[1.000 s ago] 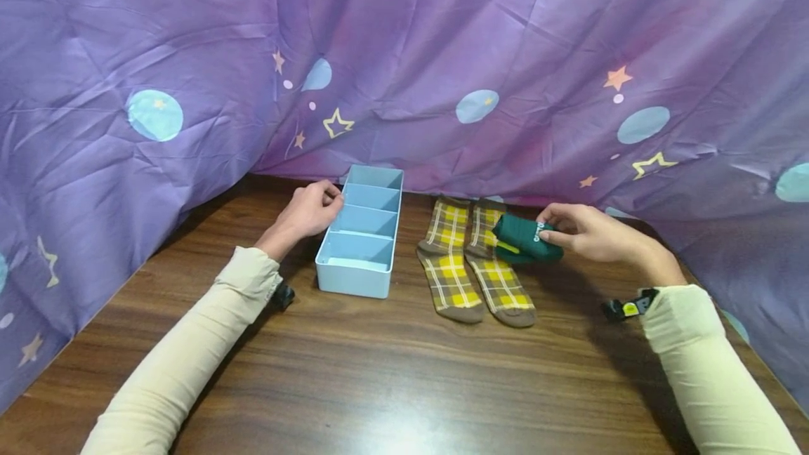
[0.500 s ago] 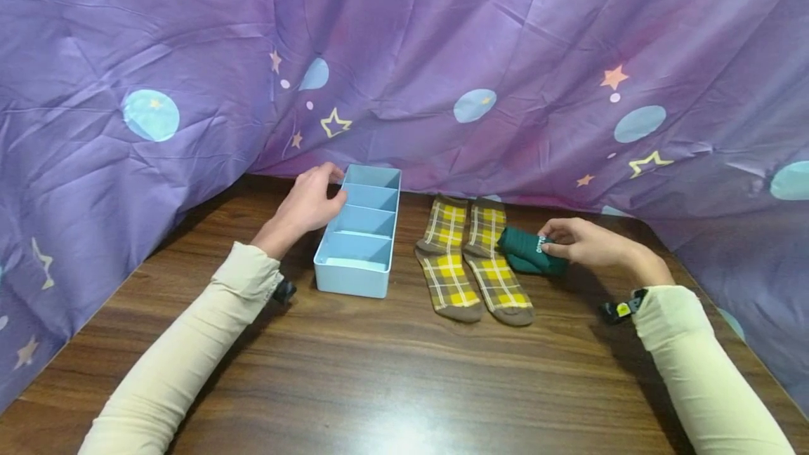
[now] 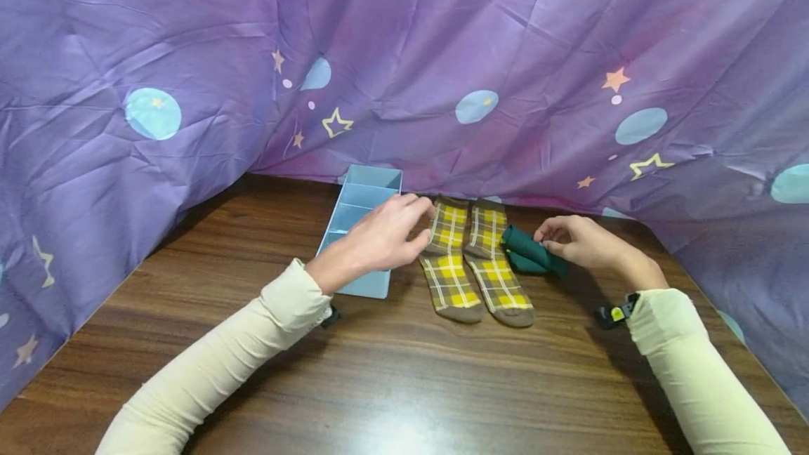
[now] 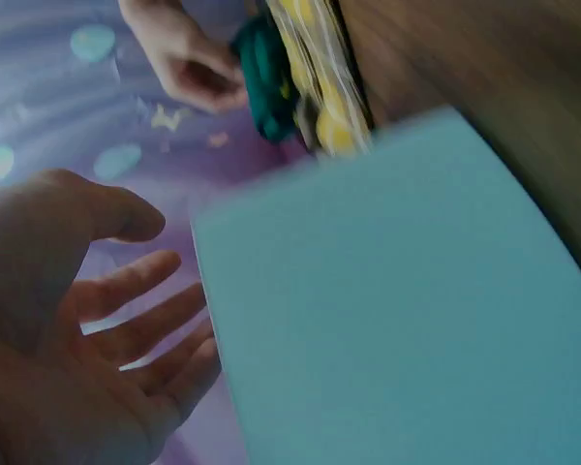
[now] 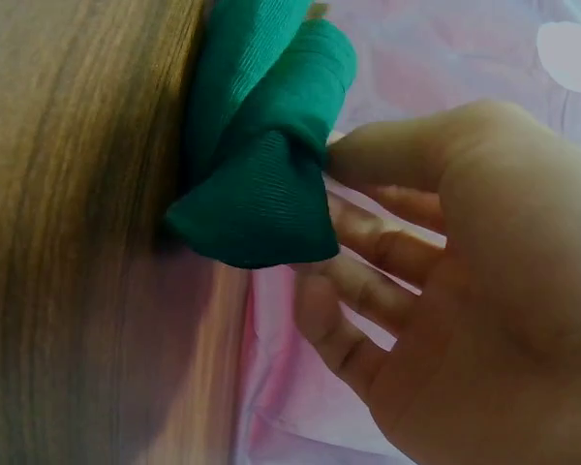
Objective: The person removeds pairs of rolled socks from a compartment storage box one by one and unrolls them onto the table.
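Observation:
My left hand reaches over the light-blue divided box, fingers loosely spread and holding nothing, fingertips near the plaid socks. In the left wrist view the box's side wall fills much of the picture beside that hand. Two yellow-and-brown plaid socks lie flat, side by side, right of the box. A rolled dark green sock bundle lies against the right plaid sock's edge. My right hand pinches its upper side between thumb and fingers; the right wrist view shows the thumb at the green fabric.
The wooden table spreads in front of the box and socks. A purple curtain with stars and planets hangs close behind them and along both sides. The left forearm crosses over the table toward the box.
My left hand has left the box's left rim and moved right, across the box toward the plaid socks. The green bundle has come down and rolled over, hiding its white lettering; my right hand stays at it.

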Demonstrator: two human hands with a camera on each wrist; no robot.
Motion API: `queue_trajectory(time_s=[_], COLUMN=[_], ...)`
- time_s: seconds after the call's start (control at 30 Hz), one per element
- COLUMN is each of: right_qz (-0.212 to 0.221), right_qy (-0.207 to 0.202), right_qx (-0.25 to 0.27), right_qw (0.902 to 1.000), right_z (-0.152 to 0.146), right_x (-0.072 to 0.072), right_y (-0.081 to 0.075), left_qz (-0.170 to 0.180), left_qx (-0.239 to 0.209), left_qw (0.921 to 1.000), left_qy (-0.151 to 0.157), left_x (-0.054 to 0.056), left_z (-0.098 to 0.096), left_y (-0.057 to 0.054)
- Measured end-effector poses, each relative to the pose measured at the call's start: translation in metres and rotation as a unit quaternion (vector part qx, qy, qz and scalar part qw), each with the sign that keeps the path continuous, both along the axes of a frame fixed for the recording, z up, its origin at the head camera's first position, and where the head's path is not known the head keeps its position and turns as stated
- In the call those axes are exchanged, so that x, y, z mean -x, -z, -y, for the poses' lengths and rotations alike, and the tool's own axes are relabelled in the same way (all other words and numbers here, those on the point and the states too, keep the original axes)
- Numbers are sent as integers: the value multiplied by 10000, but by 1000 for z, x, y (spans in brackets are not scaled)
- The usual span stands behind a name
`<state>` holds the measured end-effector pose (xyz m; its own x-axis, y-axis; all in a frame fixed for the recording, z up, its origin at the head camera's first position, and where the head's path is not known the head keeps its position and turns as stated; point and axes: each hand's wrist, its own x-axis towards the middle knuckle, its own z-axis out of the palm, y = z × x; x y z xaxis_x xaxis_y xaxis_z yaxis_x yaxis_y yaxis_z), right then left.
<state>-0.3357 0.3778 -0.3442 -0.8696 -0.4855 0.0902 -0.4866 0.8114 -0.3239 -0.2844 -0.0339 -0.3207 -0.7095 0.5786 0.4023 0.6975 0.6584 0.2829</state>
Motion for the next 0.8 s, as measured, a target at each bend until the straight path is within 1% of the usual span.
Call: queue_trajectory(time_s=[0.13,0.23,0.27,0.4,0.5,0.6,0.8], right_qz=[277,430,446,412,481,577,760], right_qy=[231,268,234,78,4,-34,-49], right_qx=[-110,-183,-178,-123,-78,-57,-17], right_qw=[9993,9985,9986,9990,9988,9983,9971], right_z=[2,4,4,5,5,4,4], right_x=[-1,0,1,2,2,1,1], right_y=[1,3,3,3,3,2,1], left_qz=[-350,-494,-491,-218,154,445,729], left_qx=[413,749,850,1162,1318,1481,1817], left_qw=[9977,9940,9928,9893,9868,9833,9759], left_qy=[415,626,682,853,929,958,962], left_x=[-3,-3,-3,-4,-3,0,7], left_z=[-31,-54,-62,-89,-106,-120,-144], left_y=[5,11,13,23,31,37,42])
